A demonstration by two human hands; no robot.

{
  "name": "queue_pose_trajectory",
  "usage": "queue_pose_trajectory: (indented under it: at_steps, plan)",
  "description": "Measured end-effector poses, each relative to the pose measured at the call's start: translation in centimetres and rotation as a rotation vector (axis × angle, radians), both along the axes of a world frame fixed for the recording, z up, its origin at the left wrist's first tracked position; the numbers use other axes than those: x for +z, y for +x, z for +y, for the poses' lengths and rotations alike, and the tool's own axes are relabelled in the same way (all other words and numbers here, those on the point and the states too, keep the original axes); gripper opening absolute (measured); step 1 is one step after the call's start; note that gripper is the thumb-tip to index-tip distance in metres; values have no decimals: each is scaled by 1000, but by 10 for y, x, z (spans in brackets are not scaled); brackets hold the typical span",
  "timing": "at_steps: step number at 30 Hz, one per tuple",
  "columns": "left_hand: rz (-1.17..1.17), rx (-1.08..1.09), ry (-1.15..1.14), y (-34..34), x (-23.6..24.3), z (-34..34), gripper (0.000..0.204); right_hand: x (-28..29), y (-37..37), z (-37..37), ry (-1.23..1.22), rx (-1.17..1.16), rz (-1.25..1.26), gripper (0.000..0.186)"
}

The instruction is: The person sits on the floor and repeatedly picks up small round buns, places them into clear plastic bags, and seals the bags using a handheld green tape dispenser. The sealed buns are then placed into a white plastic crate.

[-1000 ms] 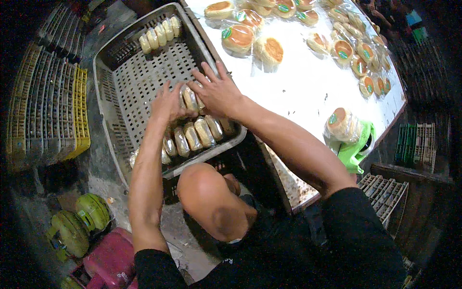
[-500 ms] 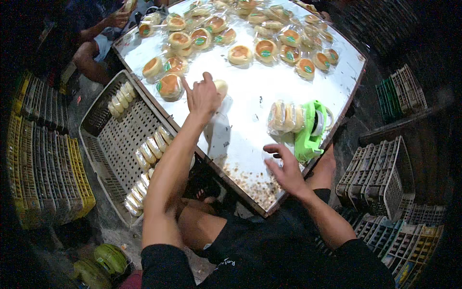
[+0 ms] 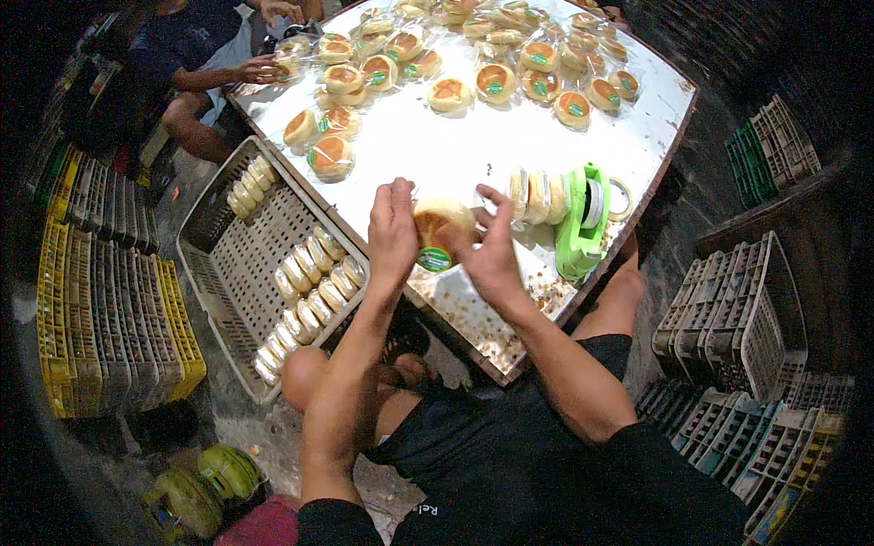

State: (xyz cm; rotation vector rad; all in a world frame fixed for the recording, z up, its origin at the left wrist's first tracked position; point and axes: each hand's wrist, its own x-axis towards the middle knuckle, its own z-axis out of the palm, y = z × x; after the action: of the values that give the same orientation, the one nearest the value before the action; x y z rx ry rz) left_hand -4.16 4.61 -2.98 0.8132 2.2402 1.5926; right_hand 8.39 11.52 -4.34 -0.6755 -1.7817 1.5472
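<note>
1. Head view: left hand (image 3: 393,232), fingers straight and together, laid along the left side of a bun; how firm its hold is cannot be told.
2. Right hand (image 3: 496,250), fingers partly bent and spread, blurred, at the bun's right side; whether it pinches or merely touches cannot be told.
3. Round bun (image 3: 443,223), browned top, green label at its near edge; situated between both hands, above the near part of the table.
4. White table (image 3: 428,146), dark-edged, its near corner spotted brown.
5. Row of wrapped buns (image 3: 539,196), stood on edge, just right of the right hand.
6. Tape dispenser (image 3: 575,232), bright green, fitted with a roll, beside that row; a loose tape roll (image 3: 620,198) just right of it.
7. Grey plastic crate (image 3: 211,296), perforated, left of the table; bagged buns on edge, two rows at the near end, one short row at the far end.
8. Stacked crates (image 3: 118,337), yellow and grey, left of the plastic crate.
9. Scattered buns (image 3: 496,82), many, mostly bagged and green-labelled, across the far tabletop.
10. Co-worker's hand (image 3: 261,70), at the table's far left, by a bagged bun.
</note>
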Motion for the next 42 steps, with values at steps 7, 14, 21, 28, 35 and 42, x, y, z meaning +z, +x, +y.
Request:
queue_pose_trajectory:
  at_steps: [7, 14, 21, 28, 35, 42]
  plan:
    - [9, -305, 501, 56, 23, 6, 14, 46, 50, 25, 437, -75, 186, 12]
    - [-299, -99, 667, 58, 23, -8, 18, 53, 40, 18, 57, -121, 356, 8]
    - [273, 176, 567, 55, 10, -17, 31, 67, 23, -16, -331, -13, 388, 12]
    - [-455, -160, 307, 63, 39, -27, 15, 54, 26, -9, 49, -105, 213, 13]
    - [-491, -43, 422, 73, 39, -29, 15, 28, 39, -21, 495, 23, -71, 47]
    - [-287, -385, 501, 56, 25, -36, 35, 43, 49, 3, 458, 125, -65, 32]
